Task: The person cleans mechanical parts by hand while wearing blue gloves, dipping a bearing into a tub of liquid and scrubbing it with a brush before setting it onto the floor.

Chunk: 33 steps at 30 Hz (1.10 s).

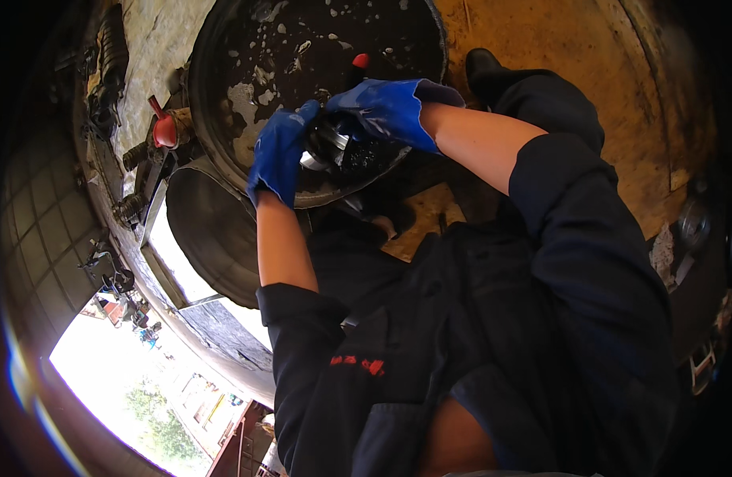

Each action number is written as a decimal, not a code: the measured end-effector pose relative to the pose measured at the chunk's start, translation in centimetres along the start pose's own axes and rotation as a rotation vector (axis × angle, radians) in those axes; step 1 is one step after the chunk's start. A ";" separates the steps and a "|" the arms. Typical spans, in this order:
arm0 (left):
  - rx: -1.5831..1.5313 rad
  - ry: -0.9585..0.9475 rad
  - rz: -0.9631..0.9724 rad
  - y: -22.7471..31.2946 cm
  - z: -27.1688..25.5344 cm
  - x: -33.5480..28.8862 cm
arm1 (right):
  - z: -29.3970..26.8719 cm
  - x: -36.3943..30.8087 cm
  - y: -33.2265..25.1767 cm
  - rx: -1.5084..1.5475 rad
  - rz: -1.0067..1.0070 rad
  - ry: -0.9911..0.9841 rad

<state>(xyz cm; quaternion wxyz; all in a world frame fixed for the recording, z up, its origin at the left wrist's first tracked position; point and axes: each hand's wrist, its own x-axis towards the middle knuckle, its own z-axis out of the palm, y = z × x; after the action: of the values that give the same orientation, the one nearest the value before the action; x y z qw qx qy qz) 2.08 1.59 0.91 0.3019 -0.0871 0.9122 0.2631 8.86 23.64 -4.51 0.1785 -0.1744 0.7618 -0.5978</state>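
Note:
A shiny, ring-like metal part sits between my two blue-gloved hands, over a wide black basin of dark, foamy liquid. My left hand is closed on the part's left side. From the right, my right hand reaches in, its fingers curled at the upper edge of the part. A dark handle with a red tip sticks up just beyond my right hand. Its lower end is hidden, and I cannot tell if the right hand grips it.
Left of the basin lies a red scoop-like thing among dark metal parts. A round grey metal pan stands below it, against the basin. A black boot rests on the brownish floor to the right.

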 end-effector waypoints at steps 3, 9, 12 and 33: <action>-0.121 -0.308 0.006 -3.3 -1.5 5.0 | -1.0 -0.9 -5.2 0.024 0.073 -0.019; -0.184 -0.464 -0.072 -1.9 -0.8 6.1 | 3.2 3.3 -2.6 -0.376 0.328 -0.034; -0.230 -0.226 -0.179 -1.1 0.5 3.5 | 3.8 2.9 -1.7 -0.557 0.118 -0.036; -0.369 -0.100 -0.198 -2.4 -0.5 1.2 | 0.4 -0.3 -3.4 -0.011 0.351 -0.004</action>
<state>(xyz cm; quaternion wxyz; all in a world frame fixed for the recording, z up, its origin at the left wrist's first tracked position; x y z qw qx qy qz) 1.64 -0.76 -0.46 0.3502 -0.2168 0.8193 0.3989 9.52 22.67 -1.30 0.2808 -0.0408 0.7835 -0.5529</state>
